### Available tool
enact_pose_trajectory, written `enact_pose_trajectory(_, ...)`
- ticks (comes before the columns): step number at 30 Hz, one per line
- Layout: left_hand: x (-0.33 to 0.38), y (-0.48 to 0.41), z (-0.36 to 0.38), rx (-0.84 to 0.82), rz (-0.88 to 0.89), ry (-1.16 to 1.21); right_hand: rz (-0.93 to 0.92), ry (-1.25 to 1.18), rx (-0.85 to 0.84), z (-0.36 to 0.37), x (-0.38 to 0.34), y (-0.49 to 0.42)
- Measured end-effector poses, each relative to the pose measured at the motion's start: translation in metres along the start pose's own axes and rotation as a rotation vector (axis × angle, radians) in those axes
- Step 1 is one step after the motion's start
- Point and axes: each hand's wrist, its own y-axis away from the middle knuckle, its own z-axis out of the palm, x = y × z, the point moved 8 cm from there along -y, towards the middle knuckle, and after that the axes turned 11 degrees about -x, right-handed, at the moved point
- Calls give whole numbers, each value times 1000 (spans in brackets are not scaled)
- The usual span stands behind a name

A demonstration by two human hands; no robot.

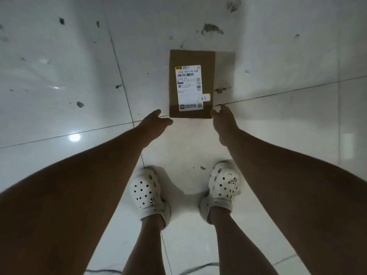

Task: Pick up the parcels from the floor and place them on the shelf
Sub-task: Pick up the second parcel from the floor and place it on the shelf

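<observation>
Flanking parcel (pixel 191 84) near corners, left hand (pixel 154 121), right hand (pixel 223 121), fingers spread, empty

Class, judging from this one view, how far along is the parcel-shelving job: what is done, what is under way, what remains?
Done: nothing visible; no shelf is in view. Under way: the left hand and right hand reach down, open, to the near corners of the cardboard parcel, which lies flat on the tiled floor. Left: gripping, lifting and shelving it.

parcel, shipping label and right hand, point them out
parcel (pixel 191 57), head view, bare cardboard above the label
shipping label (pixel 188 94), head view, its white middle
right hand (pixel 223 121), head view, back of the hand
</observation>
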Motion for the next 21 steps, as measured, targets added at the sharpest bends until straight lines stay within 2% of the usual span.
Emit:
enact_pose_trajectory(3,4,-21,3,6,11,312,-28,-48,-18,1,-13,-25)
enact_pose_trajectory(6,10,-27,13,-26,25,489,-38,-46,-37,5,-16,-37)
enact_pose_trajectory(10,-8,-24,25,-47,5,558,50,-102,-107,14,3,-29)
enact_pose_trajectory(14,-30,-4,28,24,-68,582,139,-199,-130,24,27,6)
enact_pose_trajectory(16,-28,12,36,-14,-43,703,152,-356,-92,20,36,19)
enact_pose_trajectory(18,-24,27,46,-86,-20,779,167,-481,-155,22,46,25)
enact_pose_trajectory(21,-21,59,51,-127,-69,842,185,-517,-259,16,24,63)
